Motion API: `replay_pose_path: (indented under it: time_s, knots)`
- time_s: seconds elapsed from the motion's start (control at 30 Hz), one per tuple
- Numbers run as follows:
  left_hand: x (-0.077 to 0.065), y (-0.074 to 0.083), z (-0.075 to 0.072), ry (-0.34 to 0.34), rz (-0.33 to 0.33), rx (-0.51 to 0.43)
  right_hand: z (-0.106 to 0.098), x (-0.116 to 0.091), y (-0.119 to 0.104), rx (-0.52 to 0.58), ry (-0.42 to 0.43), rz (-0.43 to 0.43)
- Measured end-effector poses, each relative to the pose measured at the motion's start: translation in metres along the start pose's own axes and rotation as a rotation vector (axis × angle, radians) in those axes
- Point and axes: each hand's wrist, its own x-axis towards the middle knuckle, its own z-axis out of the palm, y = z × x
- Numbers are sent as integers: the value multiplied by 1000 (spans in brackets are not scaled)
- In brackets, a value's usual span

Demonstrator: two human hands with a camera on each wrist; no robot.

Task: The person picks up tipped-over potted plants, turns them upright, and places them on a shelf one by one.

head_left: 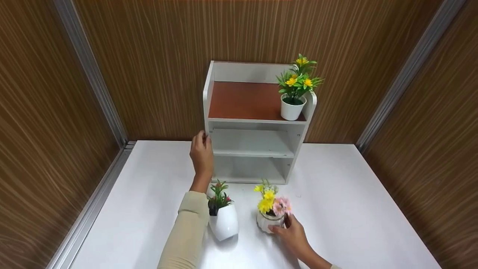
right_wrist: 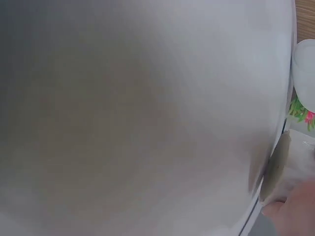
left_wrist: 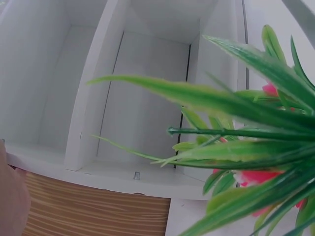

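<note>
A small white shelf unit with a red-brown top board stands at the back of the table. My left hand grips the edge of its left side panel, fingers curled; the left wrist view shows only part of this hand. Near the shelf's front, my right hand holds a whitish ribbed pot of yellow and pink artificial flowers, thumb in front and fingers at its right side. In the right wrist view the pot's beige base shows. Whether it touches the table I cannot tell.
A white pot with a green, red-flowered plant stands beside my left forearm. Another white pot with yellow flowers sits on the shelf's top right. The white table is enclosed by wood-grain panels.
</note>
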Motion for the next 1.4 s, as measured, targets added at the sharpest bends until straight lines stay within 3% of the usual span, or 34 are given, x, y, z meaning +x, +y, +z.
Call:
replay_pose_path:
  time_s: [0.13, 0.4, 0.67, 0.93, 1.4]
  knots:
    - [1, -1, 0, -6, -1, -8, 4, 3, 4, 39, 10, -12]
    - [1, 0, 1, 7, 8, 1, 7, 6, 8, -7, 32, -16]
    - [2, -1, 1, 11, 34, 20, 9, 5, 14, -19, 62, -83]
    - [2, -1, 1, 21, 38, 27, 11, 4, 10, 18, 64, -15]
    - [1, -2, 0, 8, 15, 28, 15, 4, 9, 52, 86, -47]
